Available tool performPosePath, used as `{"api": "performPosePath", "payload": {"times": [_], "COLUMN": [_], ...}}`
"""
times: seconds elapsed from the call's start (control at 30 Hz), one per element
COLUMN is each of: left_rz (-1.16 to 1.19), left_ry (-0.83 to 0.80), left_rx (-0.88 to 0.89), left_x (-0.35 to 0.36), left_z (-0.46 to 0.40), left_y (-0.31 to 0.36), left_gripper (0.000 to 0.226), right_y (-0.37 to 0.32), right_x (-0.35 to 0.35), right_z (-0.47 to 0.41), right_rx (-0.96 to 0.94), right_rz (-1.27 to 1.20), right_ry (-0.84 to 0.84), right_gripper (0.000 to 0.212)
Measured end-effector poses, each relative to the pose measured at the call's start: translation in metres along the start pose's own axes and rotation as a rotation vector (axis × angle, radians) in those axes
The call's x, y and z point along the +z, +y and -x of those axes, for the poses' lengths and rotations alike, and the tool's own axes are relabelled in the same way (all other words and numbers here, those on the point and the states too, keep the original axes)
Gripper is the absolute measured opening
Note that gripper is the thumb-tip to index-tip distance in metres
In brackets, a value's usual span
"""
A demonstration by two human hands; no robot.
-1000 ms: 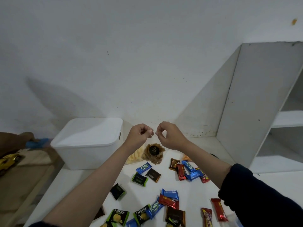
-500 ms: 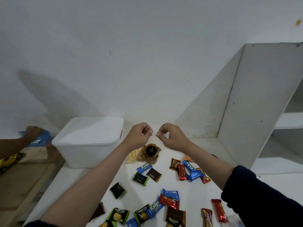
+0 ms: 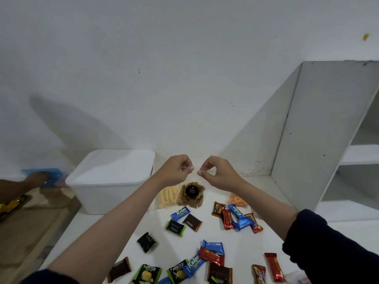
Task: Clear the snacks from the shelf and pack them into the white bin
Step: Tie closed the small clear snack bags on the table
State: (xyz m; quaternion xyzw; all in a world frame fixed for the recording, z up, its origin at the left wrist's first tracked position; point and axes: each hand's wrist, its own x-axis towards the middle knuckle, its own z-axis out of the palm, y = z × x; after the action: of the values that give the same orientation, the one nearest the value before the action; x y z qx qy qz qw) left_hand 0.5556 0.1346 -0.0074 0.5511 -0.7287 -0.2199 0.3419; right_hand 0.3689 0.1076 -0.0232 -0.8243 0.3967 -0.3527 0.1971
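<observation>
1. Two hands raised over the snacks (image 3: pixel 207 238): I see left hand (image 3: pixel 175 171) and right hand (image 3: pixel 218 173) curled, fingertips pinched; possibly a clear film between, can't confirm.
2. Snacks lie scattered on the shelf (image 3: pixel 256 245).
3. White bin (image 3: pixel 106 193) sits left, lid on.

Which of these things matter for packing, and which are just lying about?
For the job: white bin, lid on; snack packets scattered on the shelf top; both hands.

Lying about: blue pack another person holds; yellow toy.

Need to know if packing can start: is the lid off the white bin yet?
No, the white bin still has its flat white lid seated on top, and both hands, left hand and right hand, are raised above the snacks.
</observation>
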Motion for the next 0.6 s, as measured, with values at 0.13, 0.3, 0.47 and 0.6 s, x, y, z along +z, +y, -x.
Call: {"api": "performPosePath", "payload": {"times": [0.13, 0.3, 0.47, 0.6], "left_rz": [-0.010, -0.011, -0.055, -0.062], "left_ry": [0.010, -0.030, -0.073, -0.029], "left_rx": [0.014, 0.022, 0.058, 0.065], "left_x": [0.000, -0.002, 0.000, -0.001], "left_z": [0.001, 0.002, 0.000, 0.002], "left_y": [0.004, 0.007, 0.009, 0.012], "left_gripper": [0.008, 0.005, 0.006, 0.010], "right_y": [-0.004, -0.006, -0.004, -0.002], "right_x": [-0.003, -0.003, -0.004, -0.006], "right_z": [0.002, 0.003, 0.007, 0.008], "right_rx": [-0.005, -0.011, 0.021, 0.057], "right_rz": [0.040, 0.069, 0.023, 0.034], "right_ry": [-0.006, -0.010, 0.002, 0.050], "right_gripper": [0.007, 0.007, 0.008, 0.018]}}
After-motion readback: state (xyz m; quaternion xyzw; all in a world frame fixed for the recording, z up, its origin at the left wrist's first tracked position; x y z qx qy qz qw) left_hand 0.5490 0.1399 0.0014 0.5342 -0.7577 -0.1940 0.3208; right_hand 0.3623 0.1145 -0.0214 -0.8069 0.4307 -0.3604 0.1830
